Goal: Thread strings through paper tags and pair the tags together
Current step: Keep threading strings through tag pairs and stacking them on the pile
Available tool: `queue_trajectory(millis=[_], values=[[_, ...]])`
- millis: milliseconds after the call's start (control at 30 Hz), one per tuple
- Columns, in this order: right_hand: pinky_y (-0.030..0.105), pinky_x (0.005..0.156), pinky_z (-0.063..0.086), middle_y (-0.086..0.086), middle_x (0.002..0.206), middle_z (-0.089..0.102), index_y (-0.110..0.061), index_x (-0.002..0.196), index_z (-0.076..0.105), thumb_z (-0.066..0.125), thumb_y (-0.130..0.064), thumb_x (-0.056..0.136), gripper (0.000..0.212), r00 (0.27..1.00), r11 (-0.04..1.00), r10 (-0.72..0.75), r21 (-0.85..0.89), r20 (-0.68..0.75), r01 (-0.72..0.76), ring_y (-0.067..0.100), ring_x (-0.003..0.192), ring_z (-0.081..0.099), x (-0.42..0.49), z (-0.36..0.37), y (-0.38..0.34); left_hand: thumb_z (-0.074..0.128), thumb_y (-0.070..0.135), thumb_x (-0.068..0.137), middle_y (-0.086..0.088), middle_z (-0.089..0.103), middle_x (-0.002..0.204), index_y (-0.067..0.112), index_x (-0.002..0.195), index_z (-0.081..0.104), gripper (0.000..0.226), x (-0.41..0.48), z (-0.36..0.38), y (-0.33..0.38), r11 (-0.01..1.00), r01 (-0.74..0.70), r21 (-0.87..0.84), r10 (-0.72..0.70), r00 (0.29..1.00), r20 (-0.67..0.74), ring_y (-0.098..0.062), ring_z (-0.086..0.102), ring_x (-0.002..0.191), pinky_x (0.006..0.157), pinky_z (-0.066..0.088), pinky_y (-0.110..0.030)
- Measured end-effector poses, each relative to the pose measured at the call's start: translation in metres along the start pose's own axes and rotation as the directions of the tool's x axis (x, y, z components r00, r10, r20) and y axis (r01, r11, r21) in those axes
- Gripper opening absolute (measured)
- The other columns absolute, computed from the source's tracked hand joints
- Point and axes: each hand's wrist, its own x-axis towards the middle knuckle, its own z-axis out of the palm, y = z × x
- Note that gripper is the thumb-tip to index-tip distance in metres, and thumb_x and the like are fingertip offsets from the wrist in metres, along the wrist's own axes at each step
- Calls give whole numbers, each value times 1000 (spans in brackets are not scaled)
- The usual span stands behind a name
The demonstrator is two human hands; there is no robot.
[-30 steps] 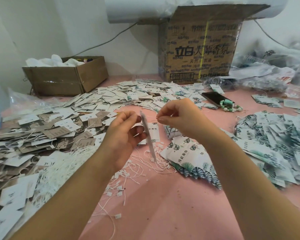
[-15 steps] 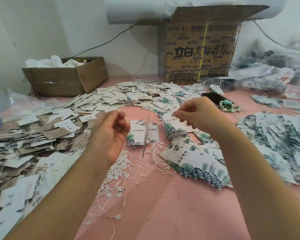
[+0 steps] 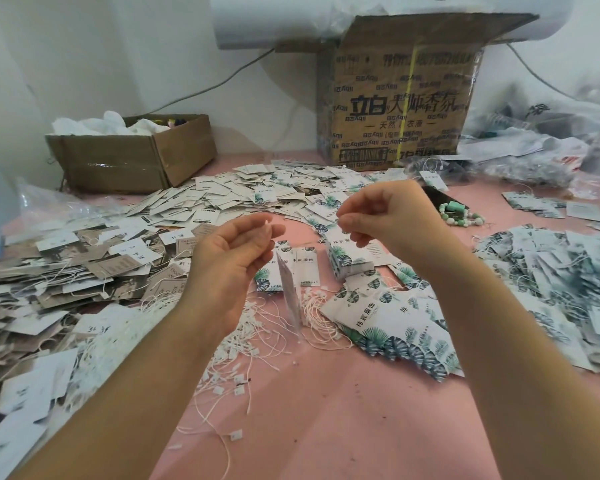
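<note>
My left hand (image 3: 234, 258) and my right hand (image 3: 385, 216) are raised over the pink table (image 3: 343, 410), fingers curled, each pinching an end of a thin white string. A small white clasp shows at my left fingertips. A pair of tags (image 3: 291, 292) hangs edge-on from the string between my hands, blurred. Below lies a tangle of loose white strings (image 3: 257, 341) with clasps. A stack of leaf-printed tags (image 3: 349, 258) stands just under my right hand.
Heaps of tags cover the table: brown and white ones (image 3: 66, 271) at left, leaf-printed ones (image 3: 551, 278) at right. A small open carton (image 3: 136, 157) sits back left, a large printed carton (image 3: 399, 98) behind. A phone and bead bracelet (image 3: 454, 213) lie beyond my right hand.
My hands have drawn apart along the string and then closed in a little. The tags left my left hand's fingers and now hang lower between the hands.
</note>
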Motion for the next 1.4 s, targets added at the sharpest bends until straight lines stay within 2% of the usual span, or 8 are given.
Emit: queue_trajectory(millis=[200, 367, 600, 700, 800, 900, 1300, 1400], values=[[17, 53, 48, -5, 57, 59, -17, 69, 64, 69, 0, 77, 20, 988, 990, -144, 0, 61, 144, 0, 48, 51, -3, 13, -14, 65, 21, 66, 0, 73, 70, 15, 81, 67, 16, -8, 7, 1, 982, -42, 184, 19, 992, 125, -4, 64, 61, 57, 51, -15], [30, 59, 49, 9, 65, 61, -16, 74, 65, 67, -1, 79, 16, 967, 980, -194, -11, 164, 199, 9, 56, 52, -6, 23, -17, 65, 32, 67, 2, 70, 65, 18, 75, 69, 17, -12, 8, 1, 941, -71, 332, -2, 977, 214, -2, 56, 56, 56, 43, -18], [24, 60, 48, -6, 61, 56, -22, 70, 59, 63, -1, 83, 25, 962, 985, -158, -32, 224, 170, 3, 55, 50, -5, 22, -16, 65, 32, 67, 4, 68, 66, 21, 71, 71, 13, -12, 8, 2, 944, -78, 319, 2, 972, 233, -2, 50, 57, 57, 41, -20], [27, 61, 49, -8, 60, 56, -23, 68, 58, 64, -2, 83, 26, 964, 986, -146, -46, 224, 160, 3, 54, 50, -6, 23, -17, 63, 29, 70, 4, 68, 67, 20, 76, 71, 13, -13, 9, 2, 948, -83, 308, 8, 971, 238, -2, 50, 56, 57, 41, -20], [26, 60, 49, -7, 61, 58, -22, 69, 61, 67, -3, 81, 23, 970, 988, -146, -26, 192, 154, 2, 54, 51, -6, 24, -17, 63, 19, 79, 5, 68, 67, 19, 80, 70, 8, -13, 9, 2, 942, -98, 322, 22, 973, 231, -2, 50, 55, 56, 40, -19], [17, 57, 48, -6, 61, 60, -19, 71, 64, 69, -4, 79, 18, 975, 988, -156, 7, 160, 157, -3, 51, 51, -6, 25, -17, 57, 9, 88, 5, 68, 66, 18, 82, 69, 16, -13, 9, 1, 930, -131, 344, 55, 973, 224, -2, 49, 54, 54, 40, -18], [15, 55, 48, -4, 62, 62, -16, 73, 66, 68, -3, 80, 14, 973, 984, -177, 31, 150, 174, -4, 50, 51, -7, 25, -19, 60, 10, 88, 6, 65, 60, 21, 76, 68, 18, -16, 11, 4, 914, -210, 348, 134, 964, 229, 0, 49, 50, 48, 38, -12], [21, 57, 50, 0, 63, 63, -14, 75, 67, 68, -4, 80, 11, 974, 988, -157, 17, 166, 157, 0, 51, 53, -8, 23, -19, 60, 9, 88, 7, 65, 59, 19, 77, 67, 17, -17, 12, 4, 895, -240, 376, 154, 957, 244, 2, 50, 49, 47, 37, -10]])
